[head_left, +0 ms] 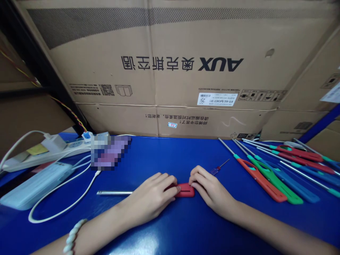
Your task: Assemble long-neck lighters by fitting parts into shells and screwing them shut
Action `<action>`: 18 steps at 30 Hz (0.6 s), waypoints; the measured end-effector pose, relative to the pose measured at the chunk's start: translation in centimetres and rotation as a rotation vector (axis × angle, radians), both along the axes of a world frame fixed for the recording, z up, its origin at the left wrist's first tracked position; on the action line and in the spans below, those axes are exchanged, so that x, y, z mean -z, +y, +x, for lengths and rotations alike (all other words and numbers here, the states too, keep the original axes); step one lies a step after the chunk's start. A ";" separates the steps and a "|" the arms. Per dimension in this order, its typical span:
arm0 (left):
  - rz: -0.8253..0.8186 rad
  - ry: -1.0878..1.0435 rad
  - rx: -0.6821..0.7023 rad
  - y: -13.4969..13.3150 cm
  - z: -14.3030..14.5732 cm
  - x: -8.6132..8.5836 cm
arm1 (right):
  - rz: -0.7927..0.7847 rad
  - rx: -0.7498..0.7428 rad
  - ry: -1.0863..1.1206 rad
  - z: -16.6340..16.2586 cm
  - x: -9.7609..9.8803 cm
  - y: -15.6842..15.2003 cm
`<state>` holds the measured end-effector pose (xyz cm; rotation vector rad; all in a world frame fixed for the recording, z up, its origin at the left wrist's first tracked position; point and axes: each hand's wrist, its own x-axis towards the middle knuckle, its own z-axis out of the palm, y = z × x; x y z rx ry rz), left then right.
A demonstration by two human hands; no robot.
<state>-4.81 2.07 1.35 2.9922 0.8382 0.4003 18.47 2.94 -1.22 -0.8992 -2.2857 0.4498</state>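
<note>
1. nearest the camera, on the blue table (170,226), two bare forearms reach in; the left wrist wears a pale bead bracelet (73,236).
2. at the table's middle lies a red long-nozzle lighter (185,190), its handle flat on the table and its metal tube (114,193) pointing left from under the left hand.
3. the left hand (152,196) lies curled over the lighter's handle, fingers pressed down on its left part.
4. the right hand (209,187) touches the lighter's right end, fingertips bent together against it; whether it pinches anything small cannot be told.
5. just beyond the right hand lies a small screwdriver (220,166) with a clear handle.
6. right of the lighter, well apart, a row of long-nozzle lighters (278,177) in red, green and blue lies side by side, tubes pointing away.
7. left of the lighter sit a pale power bank (34,186), a white cable (66,205) and a power strip (39,156).
8. farthest back stands a large cardboard box (170,71), printed aux upside down.
</note>
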 end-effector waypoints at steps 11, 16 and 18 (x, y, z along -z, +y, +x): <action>-0.002 0.011 -0.007 -0.1 0.0 0.1 | 0.415 0.011 -0.189 0.2 0.8 0.0; 0.003 -0.003 0.000 -0.1 0.1 0.0 | 0.399 0.003 -0.188 0.1 0.8 0.0; 0.002 -0.004 0.001 -0.1 0.0 0.0 | 0.396 -0.005 -0.199 0.2 0.8 0.0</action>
